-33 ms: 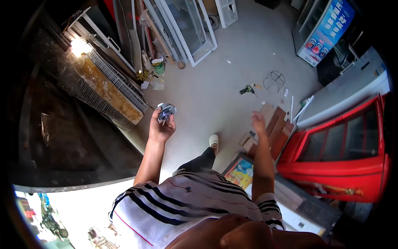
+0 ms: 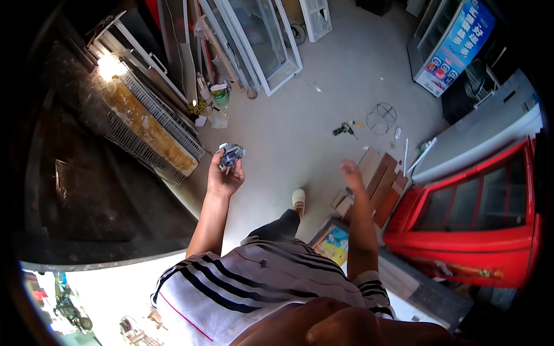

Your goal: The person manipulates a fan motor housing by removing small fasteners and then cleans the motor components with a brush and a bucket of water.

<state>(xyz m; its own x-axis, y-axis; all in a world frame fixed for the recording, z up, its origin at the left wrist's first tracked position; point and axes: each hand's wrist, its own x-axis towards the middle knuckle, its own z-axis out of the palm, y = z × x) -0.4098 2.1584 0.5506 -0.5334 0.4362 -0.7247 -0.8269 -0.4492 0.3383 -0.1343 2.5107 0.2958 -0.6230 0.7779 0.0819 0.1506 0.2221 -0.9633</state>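
Observation:
Raised in front of me, my left hand (image 2: 225, 176) is closed round a small bundle of grey and silvery pieces (image 2: 232, 154). The bundle looks like crumpled plastic or metal parts; its exact kind is unclear. My right hand (image 2: 351, 175) hangs in the air to the right, over the floor beside a stack of brown boards (image 2: 378, 187). Motion blurs its fingers, and I see nothing held in it. One light-coloured shoe (image 2: 298, 199) of mine shows on the grey floor between the two arms.
Ahead lie a green power drill (image 2: 344, 128) and a wire ring (image 2: 381, 118). A red glass-fronted cabinet (image 2: 461, 251) stands at right, with a blue-sided display fridge (image 2: 453, 55) beyond. White-framed glass panels (image 2: 283, 69) lean at the far left, near wire racks (image 2: 135, 124) and a green tub (image 2: 220, 95).
My right hand has swung a little left and toward me. The left hand keeps its hold on the grey bundle and stays in the same place. The view has shifted slightly.

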